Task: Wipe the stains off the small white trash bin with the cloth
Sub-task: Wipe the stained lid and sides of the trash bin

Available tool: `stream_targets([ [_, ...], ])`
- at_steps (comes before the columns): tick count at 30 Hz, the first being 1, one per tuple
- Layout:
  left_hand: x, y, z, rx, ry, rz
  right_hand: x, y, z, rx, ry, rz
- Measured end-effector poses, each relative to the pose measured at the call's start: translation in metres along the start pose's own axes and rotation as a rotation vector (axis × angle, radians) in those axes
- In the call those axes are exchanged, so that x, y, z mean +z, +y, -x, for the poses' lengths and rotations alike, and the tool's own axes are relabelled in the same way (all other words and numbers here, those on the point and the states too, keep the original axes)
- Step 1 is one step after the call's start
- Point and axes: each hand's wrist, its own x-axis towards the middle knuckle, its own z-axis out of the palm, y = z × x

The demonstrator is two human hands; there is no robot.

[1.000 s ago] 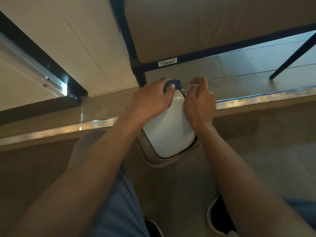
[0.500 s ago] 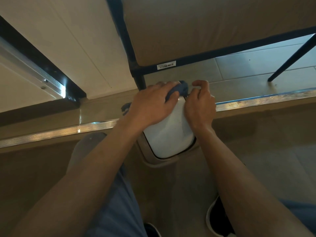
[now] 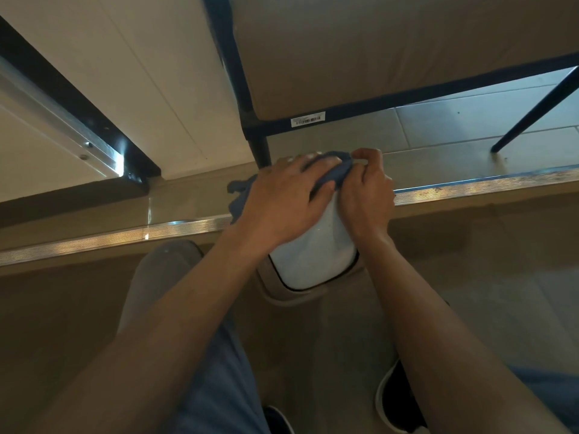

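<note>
The small white trash bin [image 3: 313, 261] lies tilted between my knees, its white lid facing me inside a beige rim. A blue cloth [image 3: 332, 175] is pressed over the bin's far end, and a loose corner of it hangs out to the left under my wrist. My left hand [image 3: 282, 198] lies flat on the cloth and the bin, fingers wrapped over the fabric. My right hand [image 3: 366, 195] grips the bin's right far edge, its fingertips pinching at the cloth there. The far end of the bin is hidden by both hands.
A dark metal frame leg [image 3: 260, 145] of a padded seat [image 3: 376, 51] stands just beyond the bin. A metal floor strip [image 3: 125, 236] runs across the step. A thin dark leg [image 3: 532, 111] slants at right. My shoes [image 3: 398, 402] rest on the floor below.
The cloth has spread further over the bin's far end and a corner now trails out left of my left wrist. Both hands shifted slightly along the bin's top.
</note>
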Motion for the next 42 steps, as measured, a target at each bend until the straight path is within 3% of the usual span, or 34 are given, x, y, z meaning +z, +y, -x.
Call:
stream_targets([
  [3, -0.008, -0.023, 0.03, 0.103, 0.041, 0.013, 0.002, 0.002, -0.001, -0.001, 0.01, 0.01],
  [6, -0.014, -0.044, 0.036, -0.012, 0.023, 0.097, 0.003, 0.002, 0.0, 0.008, 0.011, 0.009],
  [11, -0.005, -0.008, -0.018, -0.226, -0.007, 0.128, 0.001, 0.002, -0.001, 0.031, 0.0, 0.004],
  [17, -0.006, -0.019, 0.028, 0.114, 0.063, 0.063, 0.001, 0.004, -0.001, 0.021, -0.009, -0.007],
  [21, -0.011, -0.042, 0.039, -0.037, 0.07, 0.08, 0.003, 0.002, -0.003, 0.028, -0.011, 0.015],
  [25, -0.006, -0.008, -0.002, -0.213, 0.032, 0.043, 0.002, 0.001, -0.004, 0.027, -0.017, 0.028],
  [27, -0.003, 0.004, -0.01, -0.193, 0.025, -0.001, 0.002, 0.0, -0.005, 0.051, -0.02, 0.038],
  [32, -0.009, -0.021, 0.028, 0.062, 0.048, 0.018, 0.003, -0.001, -0.003, 0.084, -0.054, 0.008],
  [38, -0.005, -0.013, 0.008, -0.216, 0.051, 0.059, 0.003, 0.001, -0.005, 0.088, -0.066, 0.0],
  [42, 0.0, -0.006, 0.013, -0.128, 0.137, -0.007, 0.004, 0.0, -0.007, 0.139, -0.179, -0.011],
])
